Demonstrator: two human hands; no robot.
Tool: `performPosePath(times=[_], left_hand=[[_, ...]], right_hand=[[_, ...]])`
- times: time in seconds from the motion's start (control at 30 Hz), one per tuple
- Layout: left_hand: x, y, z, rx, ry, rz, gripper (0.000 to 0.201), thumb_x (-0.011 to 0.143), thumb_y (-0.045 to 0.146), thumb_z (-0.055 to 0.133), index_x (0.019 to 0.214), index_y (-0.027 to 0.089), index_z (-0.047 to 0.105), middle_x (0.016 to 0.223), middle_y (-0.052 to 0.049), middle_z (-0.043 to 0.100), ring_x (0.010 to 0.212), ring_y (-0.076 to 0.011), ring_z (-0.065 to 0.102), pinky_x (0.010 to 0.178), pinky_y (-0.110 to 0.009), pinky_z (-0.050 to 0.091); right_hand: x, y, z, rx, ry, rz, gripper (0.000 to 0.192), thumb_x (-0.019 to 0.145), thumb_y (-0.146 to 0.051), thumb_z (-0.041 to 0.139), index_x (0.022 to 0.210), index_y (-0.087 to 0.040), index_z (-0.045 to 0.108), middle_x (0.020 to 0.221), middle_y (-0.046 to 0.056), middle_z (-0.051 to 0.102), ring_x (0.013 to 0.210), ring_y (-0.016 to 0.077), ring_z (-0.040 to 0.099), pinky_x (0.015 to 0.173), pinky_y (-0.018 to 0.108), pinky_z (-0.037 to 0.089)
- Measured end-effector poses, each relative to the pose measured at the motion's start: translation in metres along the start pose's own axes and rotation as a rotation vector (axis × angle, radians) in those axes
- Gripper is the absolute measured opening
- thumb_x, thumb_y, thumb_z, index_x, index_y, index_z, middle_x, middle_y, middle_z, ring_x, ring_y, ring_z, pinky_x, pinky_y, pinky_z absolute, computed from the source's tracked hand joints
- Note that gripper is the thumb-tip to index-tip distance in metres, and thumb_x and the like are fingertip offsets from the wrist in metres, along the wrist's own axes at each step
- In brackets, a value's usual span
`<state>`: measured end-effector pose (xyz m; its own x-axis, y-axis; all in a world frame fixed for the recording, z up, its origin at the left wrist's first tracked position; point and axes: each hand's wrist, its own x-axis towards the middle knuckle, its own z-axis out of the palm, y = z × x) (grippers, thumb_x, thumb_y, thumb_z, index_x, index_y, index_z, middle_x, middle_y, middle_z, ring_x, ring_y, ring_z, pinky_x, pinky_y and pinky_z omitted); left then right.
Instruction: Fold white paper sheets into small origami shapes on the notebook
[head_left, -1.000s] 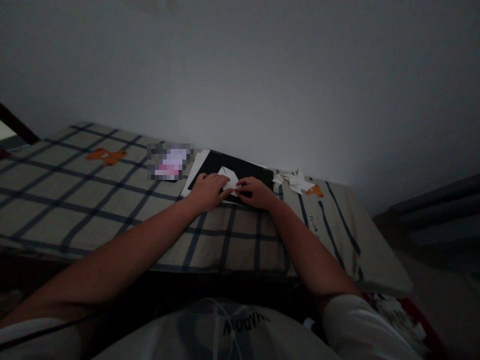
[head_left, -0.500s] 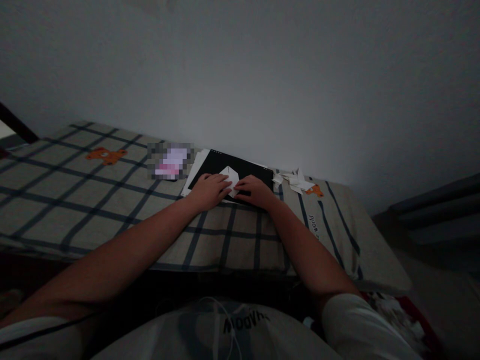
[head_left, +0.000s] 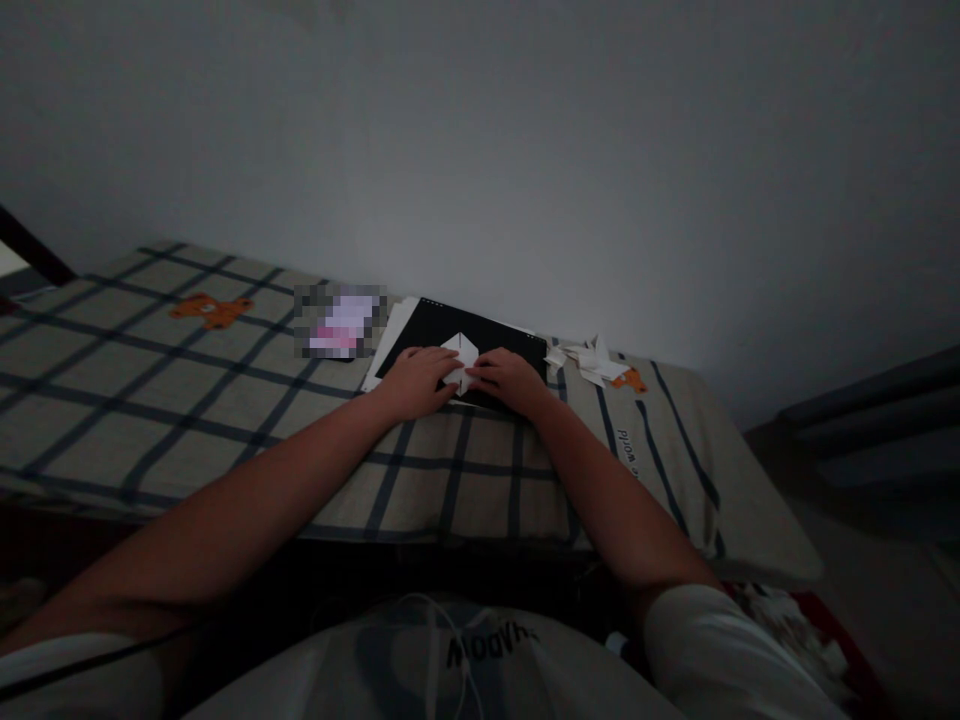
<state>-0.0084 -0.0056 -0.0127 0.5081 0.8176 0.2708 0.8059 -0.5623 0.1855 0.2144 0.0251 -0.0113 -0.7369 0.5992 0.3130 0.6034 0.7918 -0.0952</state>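
Fingertips of the left hand (head_left: 415,381) and right hand (head_left: 508,380) press flat on a small white folded paper (head_left: 460,359) lying on a black pad (head_left: 472,340) at the far edge of the checked cloth (head_left: 225,400) — fingers nearly closed together, pinning rather than gripping. A clean crease likely calls for aligned edges and firm, even pressure. To the right lie finished paper shapes (head_left: 592,362) — to the left, a blurred item (head_left: 341,320).

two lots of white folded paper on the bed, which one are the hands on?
The single folded white piece on the black pad, pinned between left hand and right hand. The other, a loose pile of folded pieces, lies untouched to the right.
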Motion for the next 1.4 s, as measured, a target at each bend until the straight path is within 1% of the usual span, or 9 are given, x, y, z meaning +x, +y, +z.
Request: performPosePath(times=[0.17,0.33,0.43,0.73,0.87,0.97,1.13,1.27,1.4], left_hand=[[-0.001,0.002,-0.002,0.044,-0.030,-0.027,0.046,0.090,0.039,0.047,0.133,0.023,0.053,0.142,-0.007,0.051,0.133,-0.0268,0.043,0.107,-0.046,0.029],[-0.001,0.004,-0.004,0.047,-0.023,-0.018,0.046,0.091,0.039,0.047,0.133,0.023,0.052,0.141,-0.007,0.052,0.132,-0.0268,0.043,0.106,-0.045,0.030],[-0.001,0.004,-0.004,0.037,-0.018,-0.020,0.048,0.090,0.039,0.047,0.135,0.022,0.051,0.141,-0.008,0.052,0.132,-0.0270,0.043,0.105,-0.045,0.031],[-0.002,0.002,-0.002,0.001,0.026,-0.012,0.042,0.088,0.036,0.051,0.127,0.019,0.053,0.135,-0.009,0.056,0.127,-0.0267,0.048,0.101,-0.046,0.034],[-0.002,0.002,-0.003,-0.013,0.022,-0.010,0.038,0.088,0.036,0.051,0.123,0.022,0.054,0.136,-0.008,0.056,0.128,-0.0267,0.047,0.101,-0.046,0.033],[-0.002,0.002,-0.003,-0.003,0.003,0.000,0.040,0.090,0.037,0.049,0.127,0.024,0.054,0.139,-0.006,0.054,0.131,-0.0273,0.044,0.102,-0.047,0.031],[-0.002,0.002,-0.005,0.005,-0.012,0.018,0.043,0.090,0.035,0.046,0.131,0.024,0.051,0.139,-0.007,0.054,0.130,-0.0265,0.045,0.102,-0.047,0.031],[-0.001,0.002,-0.005,-0.001,-0.018,0.011,0.042,0.093,0.030,0.039,0.133,0.025,0.050,0.139,-0.006,0.054,0.130,-0.0248,0.045,0.101,-0.047,0.031],[-0.001,0.001,-0.003,-0.006,-0.015,0.011,0.045,0.091,0.034,0.044,0.135,0.025,0.048,0.140,-0.007,0.053,0.131,-0.0257,0.043,0.103,-0.047,0.029]], right_hand=[[-0.001,0.000,-0.001,-0.007,-0.014,-0.026,0.039,0.090,-0.046,0.056,0.120,-0.023,0.066,0.116,0.010,0.063,0.105,0.0227,0.052,0.085,0.035,0.041],[0.001,-0.007,-0.002,-0.117,-0.016,0.062,0.042,0.093,-0.048,0.050,0.125,-0.024,0.063,0.109,0.010,0.062,0.095,0.0223,0.051,0.078,0.033,0.040],[0.002,-0.010,0.000,-0.155,-0.010,0.108,0.041,0.094,-0.047,0.048,0.126,-0.025,0.062,0.107,0.009,0.062,0.095,0.0223,0.050,0.076,0.032,0.038],[0.002,-0.006,0.005,-0.066,0.038,0.146,0.034,0.095,-0.042,0.051,0.117,-0.022,0.067,0.106,0.008,0.063,0.095,0.0207,0.051,0.078,0.032,0.038],[0.001,-0.004,0.005,-0.022,0.053,0.145,0.033,0.094,-0.041,0.051,0.115,-0.022,0.069,0.106,0.008,0.064,0.096,0.0202,0.052,0.080,0.032,0.039],[-0.001,-0.003,0.005,0.010,0.071,0.126,0.036,0.093,-0.043,0.053,0.117,-0.021,0.067,0.107,0.008,0.064,0.096,0.0204,0.053,0.081,0.032,0.040],[-0.002,-0.002,0.005,0.027,0.095,0.108,0.050,0.087,-0.050,0.060,0.127,-0.020,0.061,0.106,0.009,0.065,0.098,0.0222,0.055,0.083,0.034,0.042],[-0.002,0.000,0.007,0.004,0.090,0.101,0.043,0.091,-0.043,0.057,0.125,-0.019,0.062,0.102,0.009,0.068,0.096,0.0215,0.056,0.084,0.033,0.043],[-0.002,-0.003,0.006,-0.053,0.087,0.138,0.043,0.092,-0.039,0.054,0.129,-0.018,0.059,0.103,0.009,0.070,0.093,0.0217,0.059,0.082,0.033,0.043]])
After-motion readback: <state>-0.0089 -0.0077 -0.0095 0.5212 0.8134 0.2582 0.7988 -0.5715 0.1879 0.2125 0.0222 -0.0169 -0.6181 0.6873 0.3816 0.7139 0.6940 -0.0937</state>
